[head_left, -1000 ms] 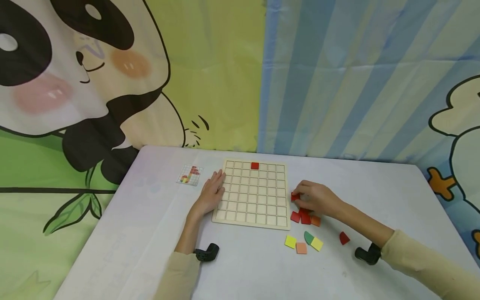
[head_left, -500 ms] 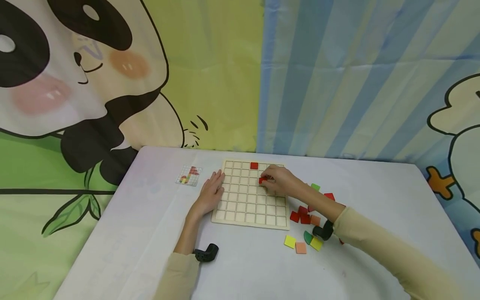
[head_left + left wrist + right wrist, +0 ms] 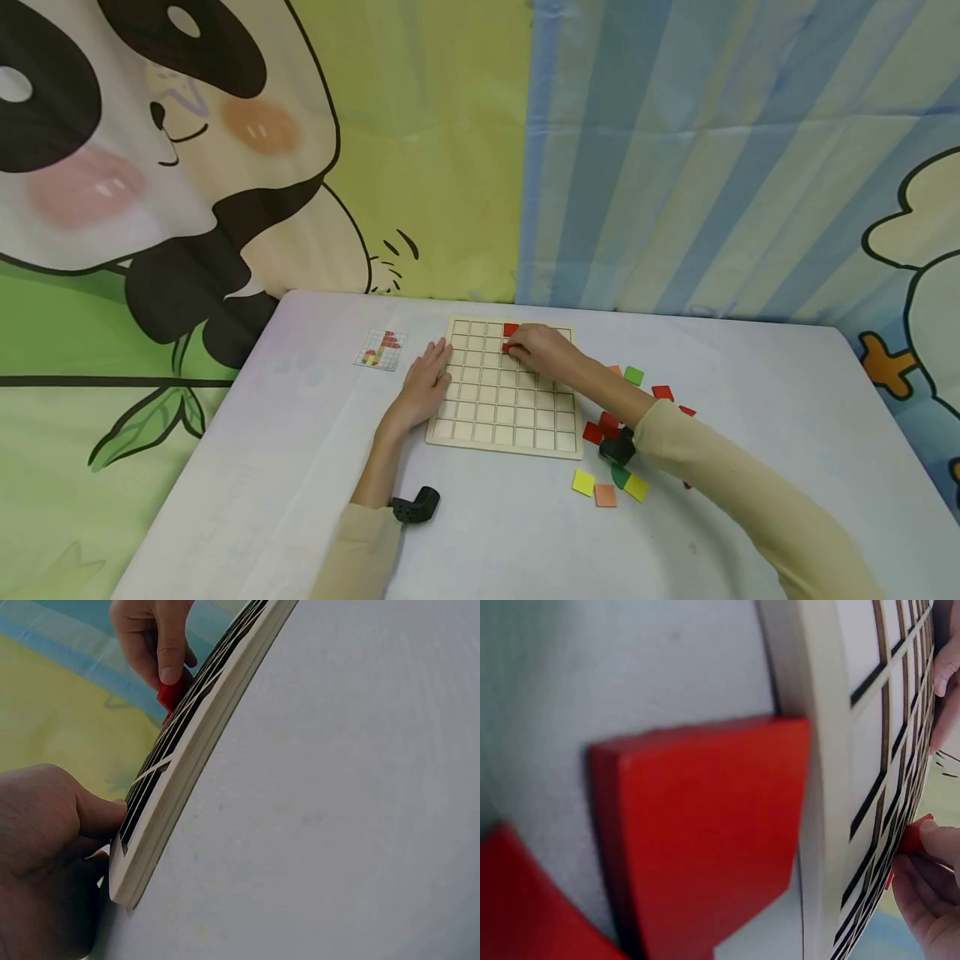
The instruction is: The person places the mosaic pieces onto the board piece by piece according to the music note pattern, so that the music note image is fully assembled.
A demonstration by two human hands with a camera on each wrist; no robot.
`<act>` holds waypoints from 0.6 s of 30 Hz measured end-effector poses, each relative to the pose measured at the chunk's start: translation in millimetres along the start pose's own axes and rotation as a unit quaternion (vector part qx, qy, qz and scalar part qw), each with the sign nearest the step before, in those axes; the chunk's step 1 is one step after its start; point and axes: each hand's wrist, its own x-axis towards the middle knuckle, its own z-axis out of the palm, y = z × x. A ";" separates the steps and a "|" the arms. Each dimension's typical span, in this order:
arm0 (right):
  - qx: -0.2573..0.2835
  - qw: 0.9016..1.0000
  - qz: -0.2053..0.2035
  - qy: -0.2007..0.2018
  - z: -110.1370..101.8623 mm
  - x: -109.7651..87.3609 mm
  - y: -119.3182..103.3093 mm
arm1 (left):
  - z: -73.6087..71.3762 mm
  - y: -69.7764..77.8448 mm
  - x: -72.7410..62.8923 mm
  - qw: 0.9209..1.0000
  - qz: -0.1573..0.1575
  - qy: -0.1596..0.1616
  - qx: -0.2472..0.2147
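Observation:
A wooden grid board (image 3: 476, 414) lies on the white table. My left hand (image 3: 422, 388) rests along its left edge with the fingers extended, and the left wrist view shows the thumb (image 3: 105, 817) touching the rim. Over the upper part of the grid, my right hand (image 3: 551, 354) pinches a red tile (image 3: 506, 348) between thumb and fingers. That tile is just below another red square tile (image 3: 511, 329) set in the top row. Whether the pinched tile is fully seated in its cell, I cannot tell.
Left of the board lies a small pattern card (image 3: 381, 350). Loose red tiles (image 3: 592, 432) lie right of the board, partly under my right forearm. Nearby are a yellow tile (image 3: 583, 482), an orange tile (image 3: 605, 496) and a green square (image 3: 633, 376).
My right hand has picked up a red tile from right of the board and carried it left and up onto the grid, below the first red tile. The left hand stays put.

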 end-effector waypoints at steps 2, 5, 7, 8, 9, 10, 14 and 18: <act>-0.011 1.000 0.006 0.000 0.6 0.4 -1.5 | -0.2 0.4 0.3 1.000 0.000 -0.001 0.001; -0.021 1.000 0.011 0.003 1.5 0.7 -3.3 | -0.3 0.7 0.8 1.000 0.000 -0.004 0.006; -0.026 1.000 0.010 0.007 2.5 0.8 -3.4 | -0.2 1.1 0.8 1.000 0.002 -0.003 0.006; -0.030 0.999 0.007 0.008 3.2 0.9 -3.1 | -0.1 1.2 0.7 1.000 0.001 -0.004 0.006; -0.034 0.999 0.004 0.009 3.8 1.0 -2.7 | -0.1 1.1 0.6 1.000 0.000 -0.005 0.007; -0.038 0.999 0.000 0.008 4.5 1.3 -2.3 | 0.0 1.1 0.4 1.000 0.000 -0.006 0.006; -0.040 0.999 -0.004 0.006 5.7 2.1 -1.1 | 0.0 0.1 -0.3 1.000 -0.001 -0.009 0.005; -0.030 1.000 -0.001 0.010 4.6 2.8 -1.7 | -0.1 0.2 -0.5 1.000 0.005 -0.001 0.004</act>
